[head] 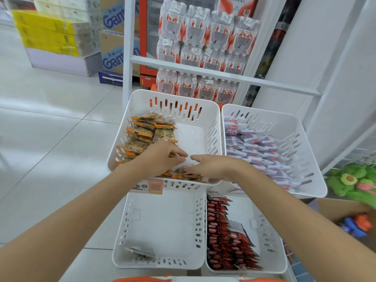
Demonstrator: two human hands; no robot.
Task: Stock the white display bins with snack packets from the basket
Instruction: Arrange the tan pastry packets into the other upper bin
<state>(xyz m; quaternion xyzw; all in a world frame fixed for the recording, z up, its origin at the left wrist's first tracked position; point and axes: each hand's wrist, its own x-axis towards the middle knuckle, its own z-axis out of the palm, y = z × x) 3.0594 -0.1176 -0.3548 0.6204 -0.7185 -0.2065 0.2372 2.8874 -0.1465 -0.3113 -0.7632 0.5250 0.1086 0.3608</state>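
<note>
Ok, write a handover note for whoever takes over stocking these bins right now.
Left hand: on the orange-edged packets in the upper left bin; grip unclear.
Right hand: fingers curled round packets at that bin's front.
Done: upper right bin and lower right bin hold rows of packets; upper left is part filled.
To do: lower left bin holds only a few packets; basket rim shows at the frame's bottom edge, contents unseen.

Bottled-water packs (205, 37), green plush toy (353, 179)
</note>
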